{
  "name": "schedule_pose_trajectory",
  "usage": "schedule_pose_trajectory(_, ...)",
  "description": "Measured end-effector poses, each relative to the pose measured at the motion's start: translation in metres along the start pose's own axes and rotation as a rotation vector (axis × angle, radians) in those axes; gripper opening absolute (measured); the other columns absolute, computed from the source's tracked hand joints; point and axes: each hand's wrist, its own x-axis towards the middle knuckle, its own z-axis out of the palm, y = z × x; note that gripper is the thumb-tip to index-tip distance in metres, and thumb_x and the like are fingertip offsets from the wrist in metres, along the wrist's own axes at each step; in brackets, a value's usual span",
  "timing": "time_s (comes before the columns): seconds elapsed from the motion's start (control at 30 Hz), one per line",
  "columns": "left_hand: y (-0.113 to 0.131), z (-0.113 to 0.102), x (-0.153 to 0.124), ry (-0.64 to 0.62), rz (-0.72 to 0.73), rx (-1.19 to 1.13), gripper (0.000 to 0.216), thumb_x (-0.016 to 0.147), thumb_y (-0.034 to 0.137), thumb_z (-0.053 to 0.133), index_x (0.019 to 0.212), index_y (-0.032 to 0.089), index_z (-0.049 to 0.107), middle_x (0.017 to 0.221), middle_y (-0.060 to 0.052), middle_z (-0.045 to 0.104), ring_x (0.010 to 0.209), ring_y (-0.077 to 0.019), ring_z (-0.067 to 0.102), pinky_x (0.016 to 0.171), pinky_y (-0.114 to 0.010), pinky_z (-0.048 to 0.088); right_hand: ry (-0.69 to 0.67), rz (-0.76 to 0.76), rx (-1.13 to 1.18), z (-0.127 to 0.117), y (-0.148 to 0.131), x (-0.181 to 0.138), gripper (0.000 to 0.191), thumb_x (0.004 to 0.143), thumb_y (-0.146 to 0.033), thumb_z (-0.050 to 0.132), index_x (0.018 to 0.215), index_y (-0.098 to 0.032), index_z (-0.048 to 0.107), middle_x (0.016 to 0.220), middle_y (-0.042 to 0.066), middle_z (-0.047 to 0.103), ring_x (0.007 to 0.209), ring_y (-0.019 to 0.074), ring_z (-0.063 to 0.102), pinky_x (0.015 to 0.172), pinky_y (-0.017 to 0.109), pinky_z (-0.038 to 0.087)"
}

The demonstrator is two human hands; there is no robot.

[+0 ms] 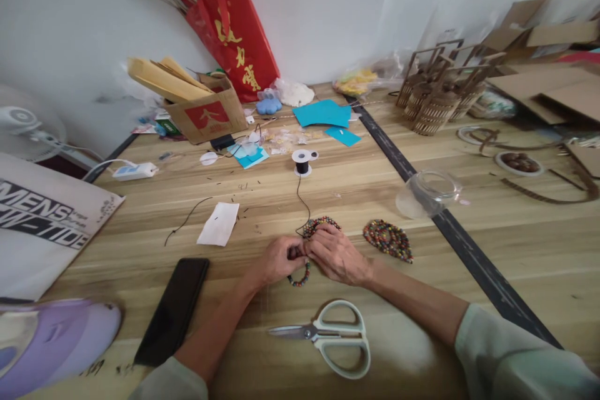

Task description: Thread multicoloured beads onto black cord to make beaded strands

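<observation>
My left hand [284, 257] and my right hand [338, 255] meet over the wooden table, fingers pinched together around a string of small multicoloured beads. A loop of this beaded string [300, 279] hangs below the fingertips. More beads [323, 222] lie bunched just beyond my right hand, partly covered by it. A thin black cord [307, 203] runs from a spool [302, 164] to the beads by my hands. Where the fingers touch, the exact grip is hidden. Right of my right hand lies a separate coil of beaded strings [388, 240]. Scissors [332, 334] with pale handles rest nearer me.
A black phone [174, 309] and white paper [218, 224] lie to the left. A clear plastic jar [427, 192] lies at the right, beside a dark strip [469, 254]. Blue paper pieces [322, 114], a cardboard box [209, 110] and small bamboo baskets [438, 103] stand farther back.
</observation>
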Motion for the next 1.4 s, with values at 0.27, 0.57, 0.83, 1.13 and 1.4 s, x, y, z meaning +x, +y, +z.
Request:
schedule_pose_trajectory(0.27, -0.002, 0.002, 0.001, 0.028, 0.014, -0.124, 0.011, 0.072, 0.020, 0.059, 0.062, 0.014, 0.055, 0.055, 0.004, 0.044, 0.053, -0.0084, 0.038, 0.050, -0.019, 0.030, -0.018, 0.043, 0.054, 0.001, 0.003, 0.000, 0.015, 0.095, -0.016, 0.040, 0.085, -0.018, 0.051, 0.075, 0.004, 0.058, 0.073, 0.0183, 0.051, 0.080, 0.036, 0.042)
schedule_pose_trajectory(0.57, -0.011, 0.001, 0.003, 0.005, -0.016, -0.388, 0.020, 0.070, 0.030, 0.064, 0.065, 0.013, 0.057, 0.059, 0.002, 0.051, 0.055, -0.0086, 0.043, 0.053, -0.020, 0.033, 0.064, 0.179, 0.195, -0.004, 0.001, 0.001, 0.011, 0.093, -0.019, 0.048, 0.104, -0.018, 0.050, 0.085, 0.007, 0.061, 0.079, 0.0204, 0.055, 0.075, 0.034, 0.045)
schedule_pose_trajectory(0.83, -0.013, 0.003, 0.002, 0.048, 0.012, -0.314, 0.016, 0.073, 0.027, 0.064, 0.068, 0.012, 0.059, 0.059, 0.002, 0.051, 0.056, -0.0091, 0.044, 0.053, -0.019, 0.035, 0.012, 0.146, 0.180, -0.001, 0.003, -0.001, 0.006, 0.094, -0.021, 0.050, 0.091, -0.018, 0.056, 0.087, 0.008, 0.063, 0.084, 0.0208, 0.055, 0.080, 0.038, 0.045)
schedule_pose_trajectory(1.13, -0.015, 0.010, 0.002, 0.124, 0.038, -0.191, 0.009, 0.073, 0.020, 0.064, 0.068, 0.012, 0.064, 0.057, 0.003, 0.054, 0.054, -0.0092, 0.047, 0.052, -0.019, 0.036, -0.001, 0.142, 0.178, -0.003, 0.000, 0.003, 0.010, 0.095, -0.022, 0.048, 0.093, -0.018, 0.057, 0.089, 0.009, 0.063, 0.085, 0.0211, 0.056, 0.077, 0.038, 0.047)
schedule_pose_trajectory(1.4, -0.008, 0.007, 0.000, 0.126, 0.008, -0.170, 0.011, 0.072, 0.022, 0.067, 0.070, 0.012, 0.070, 0.063, -0.001, 0.064, 0.059, -0.0119, 0.054, 0.055, -0.020, 0.040, -0.001, 0.134, 0.222, -0.002, 0.001, 0.001, 0.008, 0.094, -0.019, 0.048, 0.094, -0.019, 0.056, 0.090, 0.008, 0.063, 0.085, 0.0207, 0.057, 0.077, 0.037, 0.048)
